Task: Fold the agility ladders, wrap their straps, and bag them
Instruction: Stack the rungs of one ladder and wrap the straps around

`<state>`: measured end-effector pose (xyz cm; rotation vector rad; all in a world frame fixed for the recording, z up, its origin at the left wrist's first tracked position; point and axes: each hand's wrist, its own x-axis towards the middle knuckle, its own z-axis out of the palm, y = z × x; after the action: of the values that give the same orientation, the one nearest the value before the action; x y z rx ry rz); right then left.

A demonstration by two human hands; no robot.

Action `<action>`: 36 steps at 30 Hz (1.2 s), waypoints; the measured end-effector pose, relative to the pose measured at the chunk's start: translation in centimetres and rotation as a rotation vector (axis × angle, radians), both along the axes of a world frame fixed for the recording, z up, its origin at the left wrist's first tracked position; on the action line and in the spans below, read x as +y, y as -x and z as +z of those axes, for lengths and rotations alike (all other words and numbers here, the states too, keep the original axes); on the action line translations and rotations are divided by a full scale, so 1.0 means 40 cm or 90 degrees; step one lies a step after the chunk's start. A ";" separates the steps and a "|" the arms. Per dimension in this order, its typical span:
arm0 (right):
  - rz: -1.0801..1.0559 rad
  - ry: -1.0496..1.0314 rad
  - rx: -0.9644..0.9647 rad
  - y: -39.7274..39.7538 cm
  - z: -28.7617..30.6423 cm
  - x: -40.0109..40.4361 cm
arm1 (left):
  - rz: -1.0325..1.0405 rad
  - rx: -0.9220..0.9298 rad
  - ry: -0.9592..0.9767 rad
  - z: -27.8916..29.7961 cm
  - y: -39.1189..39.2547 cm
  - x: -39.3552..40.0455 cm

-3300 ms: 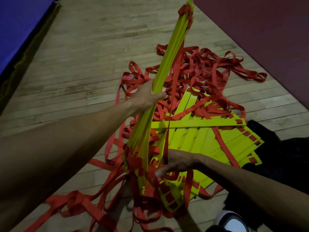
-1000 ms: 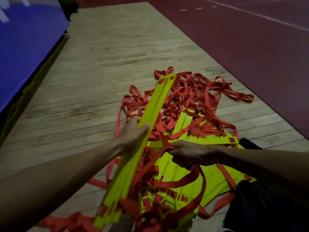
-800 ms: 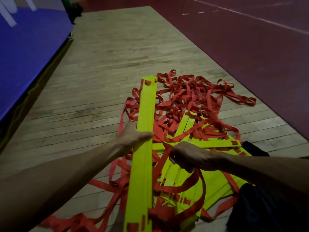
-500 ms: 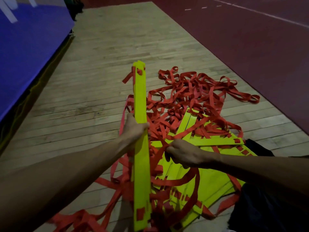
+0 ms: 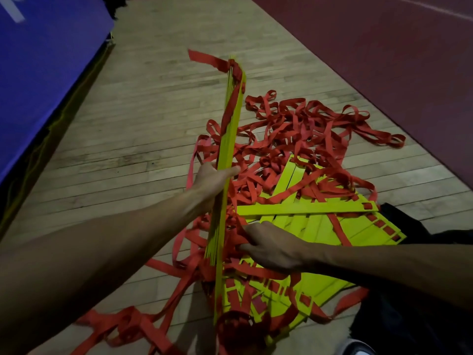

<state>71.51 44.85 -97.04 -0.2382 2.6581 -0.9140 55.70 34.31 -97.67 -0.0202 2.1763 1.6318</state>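
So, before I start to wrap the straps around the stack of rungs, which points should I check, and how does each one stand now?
1. Left hand grips the gathered rung stack: ok.
2. Stack edges lie flush: ok along the visible side.
3. All rungs gathered: not ok, loose yellow rungs lie fanned on the wooden floor.
4. Red straps untangled: not ok, they lie in a tangled heap.
5. Right hand has a strap to wrap: ok, it holds straps beside the stack.
6. Bag ready: cannot tell, only a dark shape at the right.

Rungs [image 5: 304, 208] neon yellow, straps [image 5: 294, 129] red — floor [image 5: 143, 139] pale wood (mat [image 5: 38, 62] blue).
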 end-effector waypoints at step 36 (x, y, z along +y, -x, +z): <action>-0.171 0.129 -0.068 0.018 0.008 -0.063 | 0.092 0.247 0.048 0.033 -0.038 0.046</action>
<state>70.78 42.34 -96.72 0.1236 2.5383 -1.2436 57.23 36.16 -96.36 0.1309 2.5785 1.7485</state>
